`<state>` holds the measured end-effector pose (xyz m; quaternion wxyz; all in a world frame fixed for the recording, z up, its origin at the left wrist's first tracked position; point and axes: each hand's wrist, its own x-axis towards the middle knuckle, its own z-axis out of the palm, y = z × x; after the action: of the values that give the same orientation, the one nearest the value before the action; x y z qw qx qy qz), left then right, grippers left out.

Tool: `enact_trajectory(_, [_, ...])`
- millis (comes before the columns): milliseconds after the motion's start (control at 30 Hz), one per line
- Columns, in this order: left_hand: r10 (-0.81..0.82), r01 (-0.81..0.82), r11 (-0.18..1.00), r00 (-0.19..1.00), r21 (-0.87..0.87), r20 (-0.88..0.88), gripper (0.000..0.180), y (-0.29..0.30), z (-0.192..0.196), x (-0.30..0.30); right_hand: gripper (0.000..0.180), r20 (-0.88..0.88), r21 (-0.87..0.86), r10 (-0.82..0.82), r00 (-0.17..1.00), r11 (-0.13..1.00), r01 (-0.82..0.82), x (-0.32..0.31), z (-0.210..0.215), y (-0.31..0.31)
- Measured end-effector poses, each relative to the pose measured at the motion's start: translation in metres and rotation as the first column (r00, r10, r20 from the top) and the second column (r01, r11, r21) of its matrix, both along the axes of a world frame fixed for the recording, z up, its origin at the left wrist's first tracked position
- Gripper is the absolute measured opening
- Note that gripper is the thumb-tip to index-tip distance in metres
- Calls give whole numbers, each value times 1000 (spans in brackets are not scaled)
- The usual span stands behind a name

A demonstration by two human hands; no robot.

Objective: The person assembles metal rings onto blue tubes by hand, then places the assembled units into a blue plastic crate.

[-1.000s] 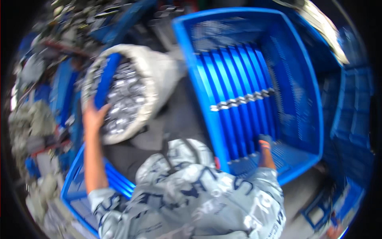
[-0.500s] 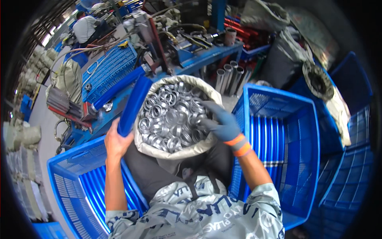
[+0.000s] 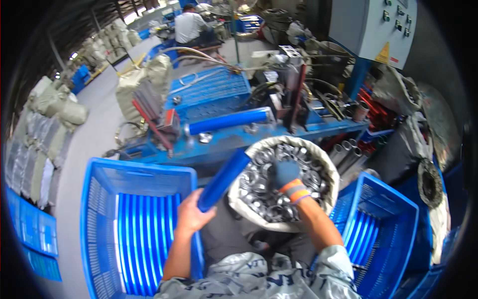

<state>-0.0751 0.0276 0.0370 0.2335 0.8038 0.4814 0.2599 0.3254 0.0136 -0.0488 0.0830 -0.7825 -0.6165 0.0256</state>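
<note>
**Inspector A:** Hands first. The left hand (image 3: 191, 215), bare, low centre of the frame, is closed round the lower end of a blue tube (image 3: 224, 180). The tube slants up and right, its top end at the rim of the sack (image 3: 318, 164).

**Inspector B:** And the right hand (image 3: 286, 175)?

**Inspector A:** Gloved in blue with an orange cuff, centre right, reaching down into the sack among the metal rings (image 3: 259, 187). Fingers curled into the rings; whether it grips one, I cannot tell.

**Inspector B:** Surroundings?

**Inspector A:** A blue crate (image 3: 99, 209) lower left, just beside the left forearm. Another blue crate (image 3: 393, 219) lower right. A blue workbench (image 3: 219, 89) above the sack. A seated person (image 3: 190, 25) at top centre.
</note>
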Motion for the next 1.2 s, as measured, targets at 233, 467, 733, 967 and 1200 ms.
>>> enact_trajectory(233, [-68,68,998,997,-4,-18,69,6,18,16,50,-166,241,-111,980,959,150,17,1,-43])
enact_trajectory(467, [-178,183,980,982,74,-62,77,23,23,37,58,-477,365,-88,874,885,289,31,15,-98])
enact_trajectory(733, [-233,245,964,965,102,-117,71,17,31,70,21,-424,297,-99,900,924,242,46,4,-131])
enact_trajectory(967, [-316,335,937,934,101,-167,65,2,60,75,27,-955,94,219,-199,863,497,32,11,-139])
enact_trajectory(1200, [-437,470,876,868,109,-236,58,-8,75,73,37,-929,263,354,-109,838,478,7,45,-141])
